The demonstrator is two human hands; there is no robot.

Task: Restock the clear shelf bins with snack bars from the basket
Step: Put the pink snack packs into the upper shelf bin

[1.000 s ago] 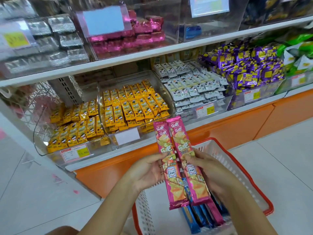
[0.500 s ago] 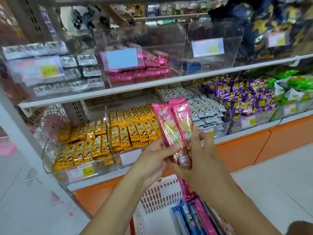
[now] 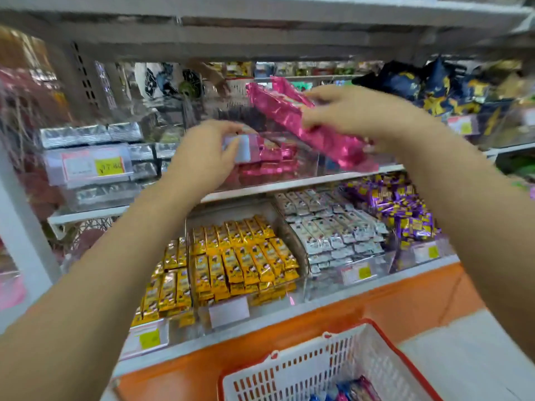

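Observation:
My right hand grips pink snack bars, tilted above the open top of a clear bin on the upper shelf. That bin holds a low stack of pink bars. My left hand grips the bin's front wall at its pale label. The white basket with a red rim stands on the floor below, with blue and pink bars in its bottom.
Silver packs fill the bin to the left. On the lower shelf sit bins of yellow bars, white packs and purple packs. Dark blue bags lie upper right. The shelf base is orange.
Both hands rose from above the basket to the upper shelf. The pink bars went from both hands into the right hand alone; the left hand moved to the bin's front.

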